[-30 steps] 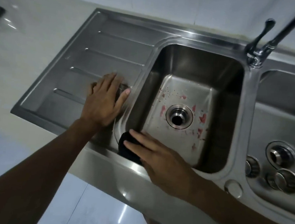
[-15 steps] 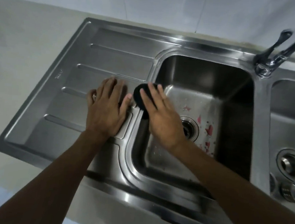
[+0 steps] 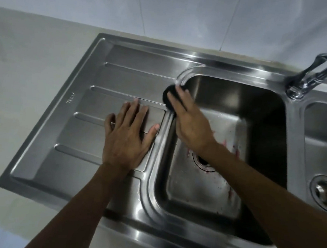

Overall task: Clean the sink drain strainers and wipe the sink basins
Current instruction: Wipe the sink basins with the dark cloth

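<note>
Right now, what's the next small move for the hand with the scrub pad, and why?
Probably slide the black scrub pad down the left wall of the basin toward its floor. The right hand presses it at the rim's back-left corner, while red stains lie unwiped around the drain opening. The left hand rests flat on the drainboard, bracing.

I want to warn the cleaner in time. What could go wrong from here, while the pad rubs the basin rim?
1. The right hand presses the black pad with flat fingers on the curved rim; the pad may slip out into the basin.
2. The left hand leans flat on the smooth drainboard; if wet, it could slide.
3. Red stains lie near the drain; wiping might push residue in.
</note>
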